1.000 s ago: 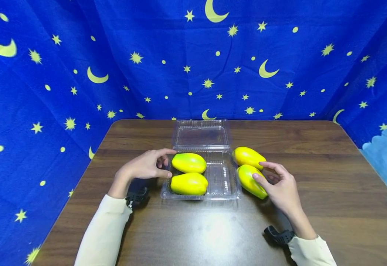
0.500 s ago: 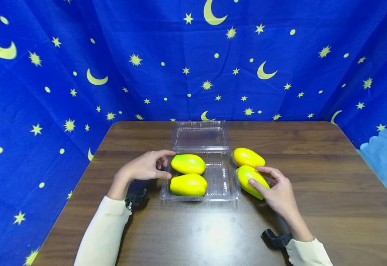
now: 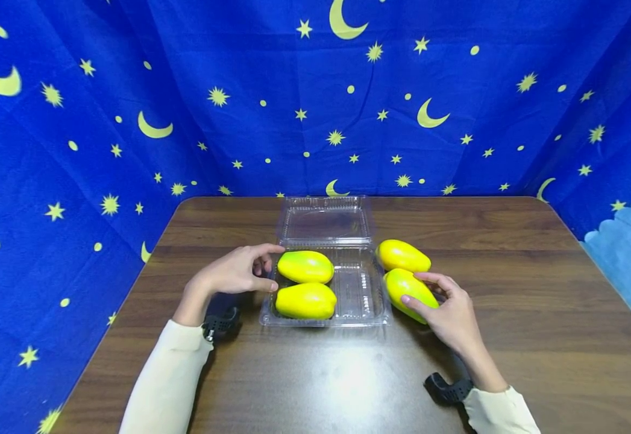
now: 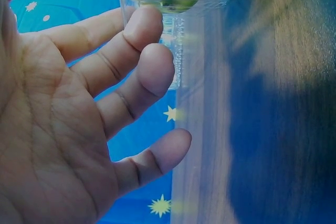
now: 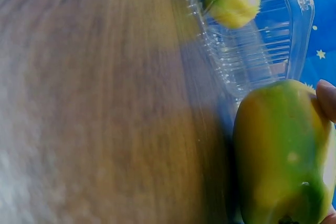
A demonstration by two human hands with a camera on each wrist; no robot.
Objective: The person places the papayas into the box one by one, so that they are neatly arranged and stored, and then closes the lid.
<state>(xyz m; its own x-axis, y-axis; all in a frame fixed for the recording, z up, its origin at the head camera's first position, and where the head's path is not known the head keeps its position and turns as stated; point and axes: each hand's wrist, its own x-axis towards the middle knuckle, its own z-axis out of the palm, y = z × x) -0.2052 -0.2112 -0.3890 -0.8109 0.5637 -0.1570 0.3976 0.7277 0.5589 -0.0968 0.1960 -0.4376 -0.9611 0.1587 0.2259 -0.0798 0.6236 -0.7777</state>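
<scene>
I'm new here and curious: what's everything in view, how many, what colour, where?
Table: one, brown, lower view
Container: one, clear, on the table
Lid: one, clear, open behind container
Packed fruits: two, yellow-green, container's left half
Loose fruits: two, yellow-green, right of container
Patterned cloth: count unclear, blue and yellow, around the table
Scalloped piece: one, light blue, far right
Wrist devices: two, black, left and right
Sleeves: two, cream, left and right
Left hand: one, bare, at container's left edge
Right hand: one, bare, gripping nearer loose fruit

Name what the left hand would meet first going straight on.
Likely the clear container's left wall, then the yellow fruits inside; whether the left hand touches that wall is unclear.
</scene>
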